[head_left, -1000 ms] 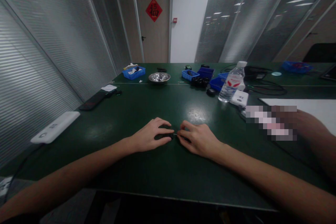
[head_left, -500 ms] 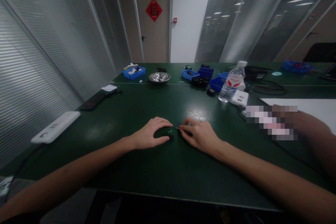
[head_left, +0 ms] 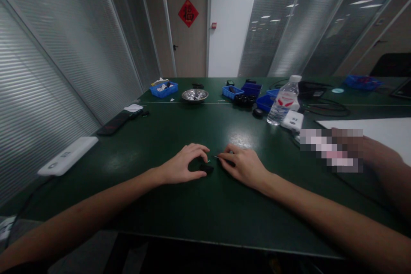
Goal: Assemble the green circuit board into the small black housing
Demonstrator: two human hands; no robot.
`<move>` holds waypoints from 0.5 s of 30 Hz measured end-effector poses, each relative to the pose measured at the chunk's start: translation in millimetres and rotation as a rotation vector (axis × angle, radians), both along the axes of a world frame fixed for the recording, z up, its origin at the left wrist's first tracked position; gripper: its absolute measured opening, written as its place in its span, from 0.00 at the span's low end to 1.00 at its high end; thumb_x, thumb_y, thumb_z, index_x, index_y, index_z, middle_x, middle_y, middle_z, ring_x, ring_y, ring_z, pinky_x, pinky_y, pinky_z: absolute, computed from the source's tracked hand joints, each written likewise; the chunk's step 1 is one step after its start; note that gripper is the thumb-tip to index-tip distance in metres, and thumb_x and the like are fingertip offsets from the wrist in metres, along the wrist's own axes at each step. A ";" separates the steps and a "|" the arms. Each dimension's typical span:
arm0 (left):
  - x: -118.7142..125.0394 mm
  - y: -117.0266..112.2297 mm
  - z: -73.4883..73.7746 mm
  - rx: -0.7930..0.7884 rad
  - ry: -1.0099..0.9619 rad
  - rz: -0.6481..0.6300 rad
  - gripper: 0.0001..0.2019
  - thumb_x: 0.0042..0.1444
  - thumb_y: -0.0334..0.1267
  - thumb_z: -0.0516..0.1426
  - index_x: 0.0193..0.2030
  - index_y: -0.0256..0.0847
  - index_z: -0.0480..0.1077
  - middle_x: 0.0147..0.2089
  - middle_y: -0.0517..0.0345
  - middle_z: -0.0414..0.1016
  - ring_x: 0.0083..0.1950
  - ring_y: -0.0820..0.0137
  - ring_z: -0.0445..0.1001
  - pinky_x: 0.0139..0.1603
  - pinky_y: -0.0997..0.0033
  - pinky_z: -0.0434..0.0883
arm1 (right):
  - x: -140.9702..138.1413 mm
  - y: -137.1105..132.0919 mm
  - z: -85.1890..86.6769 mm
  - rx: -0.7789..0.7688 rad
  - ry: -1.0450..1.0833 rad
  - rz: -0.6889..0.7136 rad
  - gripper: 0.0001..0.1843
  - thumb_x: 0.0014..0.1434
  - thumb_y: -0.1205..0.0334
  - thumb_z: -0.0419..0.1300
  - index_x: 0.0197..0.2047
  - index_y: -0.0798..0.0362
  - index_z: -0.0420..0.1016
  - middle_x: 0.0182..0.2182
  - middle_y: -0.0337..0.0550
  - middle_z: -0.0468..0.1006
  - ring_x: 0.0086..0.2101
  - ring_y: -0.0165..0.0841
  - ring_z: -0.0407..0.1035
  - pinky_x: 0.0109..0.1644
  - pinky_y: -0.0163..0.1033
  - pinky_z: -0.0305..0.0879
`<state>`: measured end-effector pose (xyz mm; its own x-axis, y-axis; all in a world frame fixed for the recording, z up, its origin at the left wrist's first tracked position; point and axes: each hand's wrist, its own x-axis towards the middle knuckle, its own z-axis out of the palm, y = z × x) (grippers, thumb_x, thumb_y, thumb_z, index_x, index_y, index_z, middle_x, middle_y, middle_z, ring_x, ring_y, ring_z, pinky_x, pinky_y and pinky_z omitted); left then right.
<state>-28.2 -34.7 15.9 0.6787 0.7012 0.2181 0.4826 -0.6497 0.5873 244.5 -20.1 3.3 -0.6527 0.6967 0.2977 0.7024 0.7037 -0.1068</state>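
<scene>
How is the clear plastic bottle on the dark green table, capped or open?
Capped: a round white cap sits atop the clear plastic bottle. Whether it is screwed tight, I cannot tell.

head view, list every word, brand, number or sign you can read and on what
"福": red diamond sign on the door
Too blurred: red marks on the bottle label
Too small: marks on the long white device
Too small: marks on the small white device
Nothing else is legible.

On the green worktop, 1 clear bottle stands upright beside a white device. Farther back, a metal bowl sits near a blue tray. A red diamond sign hangs on the door.
</scene>
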 end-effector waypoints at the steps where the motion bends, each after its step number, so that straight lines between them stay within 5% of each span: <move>1: 0.0 -0.4 0.5 0.002 -0.007 -0.002 0.11 0.61 0.41 0.64 0.49 0.44 0.73 0.66 0.49 0.68 0.69 0.55 0.63 0.68 0.46 0.61 | 0.2 0.2 -0.2 -0.001 0.002 0.001 0.17 0.72 0.56 0.53 0.54 0.46 0.81 0.46 0.45 0.76 0.32 0.28 0.71 0.34 0.35 0.62; 12: 2.2 -1.4 -1.7 0.059 -0.031 0.053 0.08 0.69 0.39 0.55 0.46 0.43 0.75 0.64 0.50 0.68 0.66 0.60 0.65 0.66 0.55 0.65 | 0.8 -0.1 -1.2 -0.003 0.002 0.001 0.17 0.72 0.56 0.53 0.54 0.47 0.81 0.46 0.45 0.76 0.32 0.29 0.71 0.35 0.35 0.64; 15: 4.1 -5.0 -0.4 0.105 -0.004 0.062 0.10 0.65 0.44 0.61 0.48 0.43 0.75 0.58 0.50 0.71 0.60 0.59 0.68 0.61 0.56 0.66 | 0.2 0.2 -1.2 -0.013 0.009 0.003 0.17 0.72 0.56 0.53 0.54 0.47 0.81 0.45 0.45 0.76 0.33 0.29 0.71 0.35 0.35 0.64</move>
<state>-24.1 -39.6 15.6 0.6339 0.7150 0.2948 0.5218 -0.6767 0.5194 244.7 -19.9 2.1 -0.6521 0.6988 0.2942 0.6994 0.7042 -0.1224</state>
